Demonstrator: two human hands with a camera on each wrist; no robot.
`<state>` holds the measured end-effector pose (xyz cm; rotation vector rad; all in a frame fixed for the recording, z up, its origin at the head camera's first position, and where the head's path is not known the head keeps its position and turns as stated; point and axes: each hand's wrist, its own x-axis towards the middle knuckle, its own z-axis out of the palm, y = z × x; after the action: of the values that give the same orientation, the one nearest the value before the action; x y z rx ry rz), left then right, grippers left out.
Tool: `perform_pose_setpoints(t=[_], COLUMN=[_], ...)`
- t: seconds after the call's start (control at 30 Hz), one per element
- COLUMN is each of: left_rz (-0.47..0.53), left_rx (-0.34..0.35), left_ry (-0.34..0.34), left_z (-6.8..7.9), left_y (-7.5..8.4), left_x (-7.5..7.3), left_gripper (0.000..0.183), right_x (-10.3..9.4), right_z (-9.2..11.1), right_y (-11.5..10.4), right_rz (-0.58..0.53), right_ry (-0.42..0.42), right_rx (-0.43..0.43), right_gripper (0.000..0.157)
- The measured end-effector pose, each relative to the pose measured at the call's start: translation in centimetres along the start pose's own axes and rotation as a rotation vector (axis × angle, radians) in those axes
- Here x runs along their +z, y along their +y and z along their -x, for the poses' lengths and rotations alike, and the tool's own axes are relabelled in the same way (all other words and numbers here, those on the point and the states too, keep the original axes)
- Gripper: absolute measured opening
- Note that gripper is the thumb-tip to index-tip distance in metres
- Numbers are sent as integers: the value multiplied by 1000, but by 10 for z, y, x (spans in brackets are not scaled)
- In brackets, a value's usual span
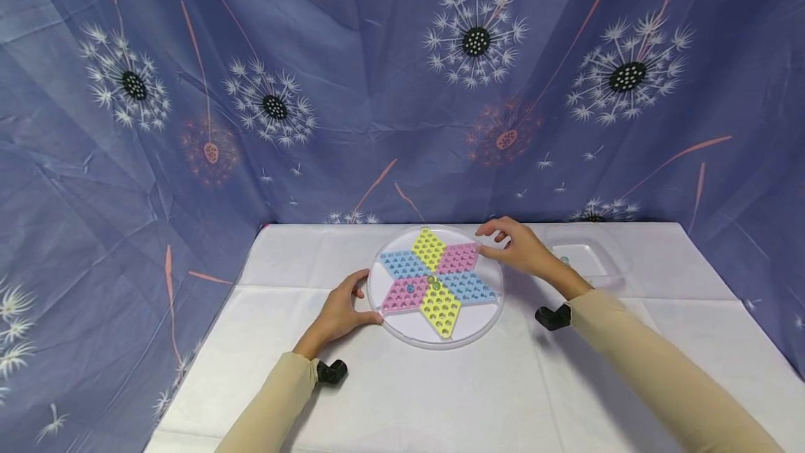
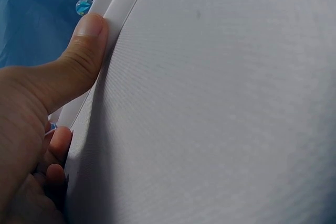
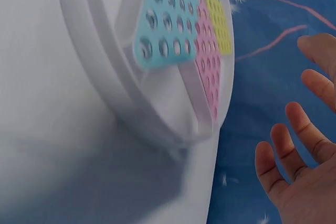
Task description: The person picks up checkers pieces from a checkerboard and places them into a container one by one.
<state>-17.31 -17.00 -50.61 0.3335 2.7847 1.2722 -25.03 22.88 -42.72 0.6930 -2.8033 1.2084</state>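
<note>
A round white Chinese checkers board (image 1: 402,331) lies on the table, its star made of pink, yellow and blue perforated sections. Near the star's middle sit a blue marble (image 1: 410,289) and two greenish marbles (image 1: 437,286). My left hand (image 1: 338,312) holds the board's left rim, thumb on the edge, other fingers partly curled beside it; the left wrist view shows the thumb (image 2: 86,45) against the rim. At the far right rim is my right hand (image 1: 518,249), its fingers spread and loosely bent. In the right wrist view, that hand (image 3: 304,177) appears apart from the board, holding nothing.
A clear plastic tray (image 1: 613,275) stands right of the board, partly behind my right forearm, with a pale marble (image 1: 564,260) by its left side. White cloth (image 1: 453,397) covers the table. A blue dandelion-print curtain (image 1: 377,89) hangs behind and at both sides.
</note>
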Motion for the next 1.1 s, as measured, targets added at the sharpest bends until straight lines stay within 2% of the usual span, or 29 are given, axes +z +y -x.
perform_pose_setpoints(t=[0.47,0.83,1.1], left_rz=[7,8,-4], left_rx=[6,17,12], left_ry=[-8,-12,-7], left_z=[-2,-2,-2], left_y=[0,0,-1], left_x=[0,-2,-1], left_gripper=[107,108,108], right_x=[39,55,69], right_z=[-12,-13,-14], right_y=[-19,-28,-28], right_rz=[-61,-101,-48], right_ry=[-34,-85,-153], right_rx=[-110,-116,-123], right_gripper=[31,32,38])
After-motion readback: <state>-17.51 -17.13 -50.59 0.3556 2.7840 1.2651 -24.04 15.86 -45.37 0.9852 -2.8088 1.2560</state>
